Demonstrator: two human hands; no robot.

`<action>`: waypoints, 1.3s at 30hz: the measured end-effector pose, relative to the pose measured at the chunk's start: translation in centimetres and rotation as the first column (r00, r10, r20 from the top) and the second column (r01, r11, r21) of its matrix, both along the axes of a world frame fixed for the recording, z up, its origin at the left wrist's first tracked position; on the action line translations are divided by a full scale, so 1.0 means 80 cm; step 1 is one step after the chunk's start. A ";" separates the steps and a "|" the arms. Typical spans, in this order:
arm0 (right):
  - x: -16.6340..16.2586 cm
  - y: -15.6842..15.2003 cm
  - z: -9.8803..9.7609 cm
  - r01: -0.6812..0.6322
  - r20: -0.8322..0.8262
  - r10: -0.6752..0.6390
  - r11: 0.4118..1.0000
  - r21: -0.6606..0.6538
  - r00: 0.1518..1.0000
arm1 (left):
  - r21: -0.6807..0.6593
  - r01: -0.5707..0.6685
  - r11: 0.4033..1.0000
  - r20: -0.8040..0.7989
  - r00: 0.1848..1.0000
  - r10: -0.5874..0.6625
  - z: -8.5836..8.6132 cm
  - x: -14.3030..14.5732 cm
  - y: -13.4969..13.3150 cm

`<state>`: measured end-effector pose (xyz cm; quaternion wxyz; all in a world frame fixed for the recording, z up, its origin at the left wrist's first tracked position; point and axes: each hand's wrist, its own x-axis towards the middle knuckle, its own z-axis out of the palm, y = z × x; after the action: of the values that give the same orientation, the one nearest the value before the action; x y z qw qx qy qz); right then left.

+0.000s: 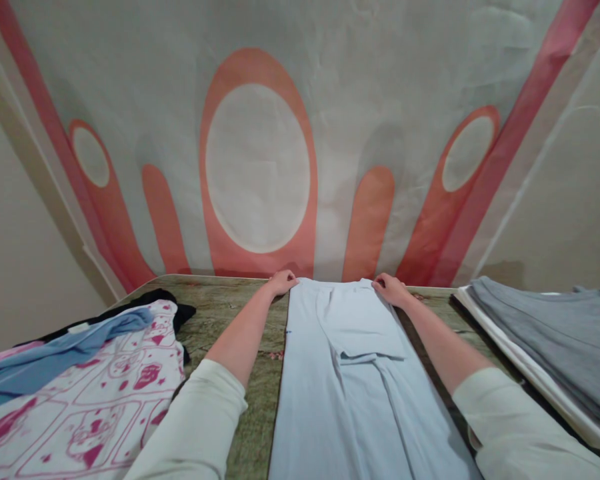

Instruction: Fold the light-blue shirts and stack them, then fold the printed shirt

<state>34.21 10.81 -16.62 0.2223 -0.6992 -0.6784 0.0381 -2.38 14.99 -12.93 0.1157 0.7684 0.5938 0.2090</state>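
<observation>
- Light-blue garment lies flat down the middle of the frame on a green-brown table, running from the bottom edge up to the far rim.
- Its long sides look turned in to make a narrow strip, and a smaller flap sits folded across the upper middle. By my reckoning the lengthwise folding is done.
- It remains one long strip with no crosswise fold, so I'd judge it partly finished.
- Left hand sits on the far left corner of the strip, and the right hand on the far right corner. Both have their fingers curled down onto the cloth. I cannot tell whether they pinch it or only press it.
- At lower left, a loose heap: pink-printed cloth, blue cloth and black cloth, all unfolded.
- At right, a neat grey stack rests on a white cloth. These look already folded.
</observation>
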 end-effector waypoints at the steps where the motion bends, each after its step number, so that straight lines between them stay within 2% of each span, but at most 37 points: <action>1: 0.001 0.001 -0.001 0.005 -0.006 -0.005 1.000 0.003 1.000 | -0.003 0.000 1.000 0.002 1.000 0.000 0.000 0.000 0.001; 14: 0.004 0.006 -0.009 0.071 -0.107 -0.062 0.994 0.088 0.992 | 0.052 -0.017 0.998 -0.015 1.000 0.018 -0.003 0.005 0.007; 18: 0.003 -0.001 -0.007 0.053 -0.147 -0.034 0.991 0.127 0.989 | 0.095 -0.005 0.995 0.000 1.000 0.005 0.001 0.003 -0.004; 24: 0.002 -0.007 -0.005 0.077 -0.178 -0.049 0.984 0.159 0.983 | 0.229 -0.119 0.966 0.001 0.992 0.122 0.004 0.016 -0.045; 27: 0.003 -0.007 -0.006 0.107 -0.185 -0.076 0.980 0.167 0.980 | 0.260 -0.040 0.965 -0.095 0.993 0.067 0.002 0.034 -0.073; 30: 0.006 -0.009 -0.006 0.145 -0.177 -0.114 0.974 0.174 0.978 | 0.209 0.073 0.975 -0.191 0.981 -0.032 -0.002 0.051 -0.094; 35: -0.007 -0.025 0.018 0.216 -0.122 -0.192 0.950 0.226 0.974 | 0.095 0.124 0.988 -0.252 0.963 -0.097 -0.012 0.059 -0.098; 37: -0.032 -0.036 0.033 0.107 -0.050 -0.097 0.960 0.260 0.994 | 0.060 0.130 0.990 -0.266 0.958 -0.110 -0.014 0.057 -0.095; 39: -0.068 -0.052 0.043 -0.207 0.058 0.199 0.952 0.224 0.978 | 0.031 0.128 0.991 -0.274 0.955 -0.115 -0.015 0.054 -0.092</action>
<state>28.80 6.66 -13.17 0.2845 -0.5962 -0.7501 -0.0299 1.97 7.64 -14.16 0.0270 0.8274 0.5504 0.1085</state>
